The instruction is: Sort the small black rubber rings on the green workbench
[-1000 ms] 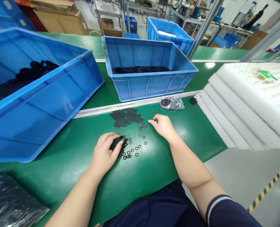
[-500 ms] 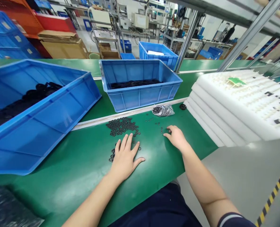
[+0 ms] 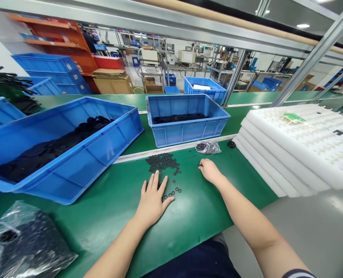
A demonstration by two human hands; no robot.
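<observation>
Rings [image 3: 161,161], small and black, lie in a flat heap on the green table [image 3: 197,220], just past the left fingertips, and the head view shows me all this. A second ago the left hand [image 3: 150,204] was curled beside some loose rings [image 3: 173,193]; now it lies flat, palm down, with its fingers spread apart, and a few of those rings sit near its thumb. The right hand [image 3: 210,170] had its thumb and finger apart; now their tips come together by a tiny dark bit. So it looks to me like the right hand does the fussy picking while the left one just rests. I can't tell if the right tips really grip that bit, because the hand hides it. I can't see what's under the left palm. The big bag [image 3: 41,239] and the left blue box [image 3: 99,158] are cut off at the edge.
</observation>
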